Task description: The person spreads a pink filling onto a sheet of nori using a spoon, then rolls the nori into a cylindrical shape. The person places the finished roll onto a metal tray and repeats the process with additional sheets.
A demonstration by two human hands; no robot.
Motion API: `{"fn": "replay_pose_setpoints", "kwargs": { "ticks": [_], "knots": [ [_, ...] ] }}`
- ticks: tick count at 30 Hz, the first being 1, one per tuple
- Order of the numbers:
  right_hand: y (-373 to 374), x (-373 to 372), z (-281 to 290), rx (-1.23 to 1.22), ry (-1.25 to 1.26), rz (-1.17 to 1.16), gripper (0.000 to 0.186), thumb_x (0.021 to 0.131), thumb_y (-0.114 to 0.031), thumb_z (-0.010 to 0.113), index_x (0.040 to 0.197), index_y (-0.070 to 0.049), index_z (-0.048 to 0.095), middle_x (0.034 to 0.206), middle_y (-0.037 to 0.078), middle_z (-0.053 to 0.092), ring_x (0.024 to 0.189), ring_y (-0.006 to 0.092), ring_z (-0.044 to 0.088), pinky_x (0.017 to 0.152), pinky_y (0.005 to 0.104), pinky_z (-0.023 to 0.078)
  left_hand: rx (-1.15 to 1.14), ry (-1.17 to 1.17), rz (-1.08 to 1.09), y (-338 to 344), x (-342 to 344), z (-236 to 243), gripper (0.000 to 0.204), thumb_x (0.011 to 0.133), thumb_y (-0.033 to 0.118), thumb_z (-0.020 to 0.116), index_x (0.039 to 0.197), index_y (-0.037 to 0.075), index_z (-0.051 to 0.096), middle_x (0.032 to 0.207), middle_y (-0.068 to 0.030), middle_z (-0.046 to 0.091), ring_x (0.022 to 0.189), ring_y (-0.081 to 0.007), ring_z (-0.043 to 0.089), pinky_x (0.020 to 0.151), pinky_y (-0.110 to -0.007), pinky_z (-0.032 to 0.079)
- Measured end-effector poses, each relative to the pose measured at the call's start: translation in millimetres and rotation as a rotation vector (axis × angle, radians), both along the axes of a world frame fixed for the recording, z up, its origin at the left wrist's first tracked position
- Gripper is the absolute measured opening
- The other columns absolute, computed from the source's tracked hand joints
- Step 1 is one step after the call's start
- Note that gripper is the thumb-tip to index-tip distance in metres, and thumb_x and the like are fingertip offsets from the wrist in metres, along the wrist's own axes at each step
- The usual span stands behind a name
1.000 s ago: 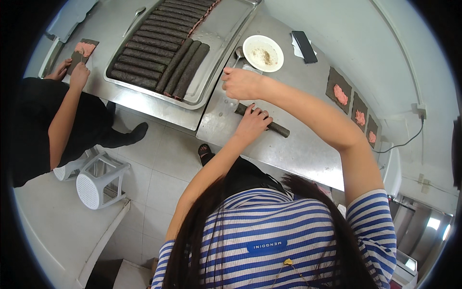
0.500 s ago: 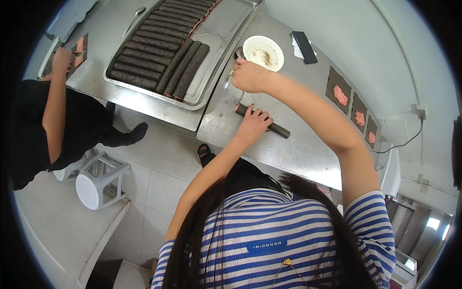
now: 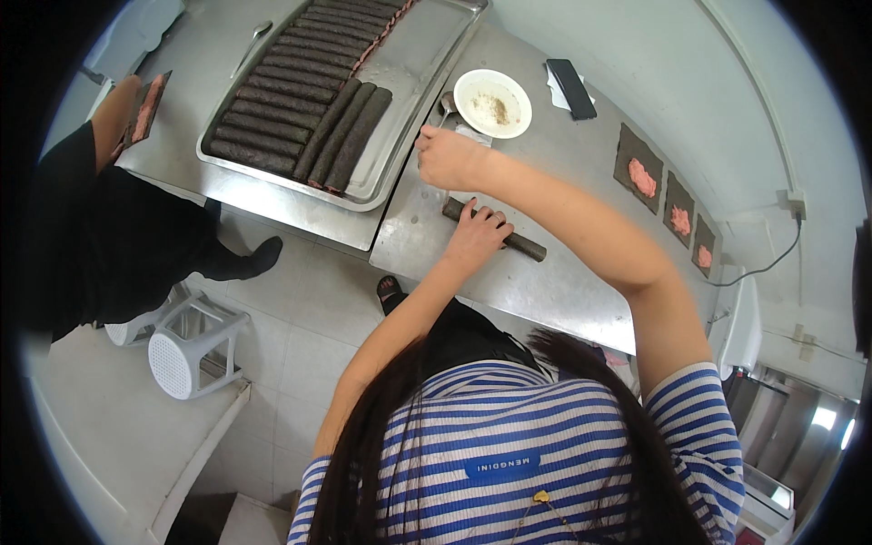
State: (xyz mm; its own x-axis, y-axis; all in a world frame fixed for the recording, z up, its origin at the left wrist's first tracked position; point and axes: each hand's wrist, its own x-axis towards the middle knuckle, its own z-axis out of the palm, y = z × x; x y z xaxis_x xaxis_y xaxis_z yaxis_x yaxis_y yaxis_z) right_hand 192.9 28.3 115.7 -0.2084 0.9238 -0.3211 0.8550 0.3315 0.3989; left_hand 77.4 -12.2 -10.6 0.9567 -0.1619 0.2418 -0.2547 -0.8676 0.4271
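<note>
Greenish-black cylindrical roll (image 3: 527, 246): directly under the left grip (image 3: 477, 236), touching it, both ends sticking out past the fingers.
Left grip: partly curled, bent over the roll and holding it against the grey steel desk (image 3: 413, 236).
Right grip (image 3: 451, 159): just beyond the left one, near the roll's left end, its fingers drawn inward; how tightly, and on what if anything, I cannot tell.
Round white bowl (image 3: 468, 91): beyond the right grip, slightly to its right, holding pale contents with brown specks.
Metal spoon (image 3: 448, 104): just beyond the right grip, beside the bowl.
Shallow metal tray (image 3: 401, 104): left of both grips, bearing rows of dark rolls (image 3: 259, 136).
Three dark sheets (image 3: 629, 147): well right of both grips, each topped with pink paste (image 3: 642, 178).
</note>
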Motion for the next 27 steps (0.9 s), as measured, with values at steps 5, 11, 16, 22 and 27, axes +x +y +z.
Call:
{"fn": "replay_pose_setpoints", "kwargs": {
  "ticks": [5, 11, 16, 22, 27],
  "knots": [
    [-7, -1, -1, -0.004, 0.031, -0.008, 0.011, 0.072, -0.021, 0.061, 0.066, -0.019, 0.07, 0.07, -0.004, 0.066, 0.084, 0.0139, 0.059, 0.085, 0.0282, 0.036, -0.051, -0.072, -0.001, -1, 3, -3, 0.036, 0.068, 0.025, 0.076, 0.101, 0.02, 0.063, 0.106, 0.0033, 0.059, 0.108, -0.0185, 0.052, 0.105, -0.049, 0.028],
    [-14, 21, 23, 0.139, -0.018, -0.079, 0.011, 0.069, -0.019, 0.061, 0.061, -0.016, 0.068, 0.067, -0.003, 0.064, 0.085, 0.0151, 0.058, 0.081, 0.0274, 0.038, -0.046, -0.026, 0.0, -1, 0, 0, 0.038, 0.068, 0.02, 0.076, 0.104, 0.02, 0.062, 0.104, 0.0031, 0.059, 0.106, -0.0179, 0.053, 0.105, -0.051, 0.029],
    [-63, 55, 34, 0.174, 0.37, -0.545, 0.014, 0.069, -0.015, 0.065, 0.081, -0.014, 0.073, 0.078, 0.005, 0.067, 0.086, 0.0211, 0.062, 0.082, 0.0331, 0.04, -0.03, -0.044, -0.035, 3, 0, 6, 0.047, 0.068, 0.018, 0.076, 0.112, 0.018, 0.059, 0.113, 0.0012, 0.056, 0.112, -0.0204, 0.051, 0.107, -0.051, 0.028],
    [-245, 89, -51, 0.979, 1.188, -1.252, 0.036, 0.075, 0.001, 0.052, 0.103, -0.007, 0.071, 0.093, 0.014, 0.067, 0.089, 0.0262, 0.063, 0.079, 0.0333, 0.049, 0.046, -0.013, 0.072, 39, -28, 54, 0.061, 0.068, 0.017, 0.076, 0.124, 0.015, 0.052, 0.125, -0.0035, 0.052, 0.12, -0.023, 0.047, 0.106, -0.05, 0.03],
    [-372, 127, -145, 1.608, 0.822, -1.575, 0.03, 0.08, -0.006, 0.055, 0.106, -0.008, 0.071, 0.086, 0.014, 0.069, 0.077, 0.0258, 0.065, 0.074, 0.0334, 0.05, 0.096, 0.082, 0.108, 79, -37, 67, 0.058, 0.071, 0.016, 0.074, 0.124, 0.013, 0.052, 0.125, -0.0046, 0.052, 0.119, -0.0245, 0.048, 0.105, -0.047, 0.033]
  ]
}}
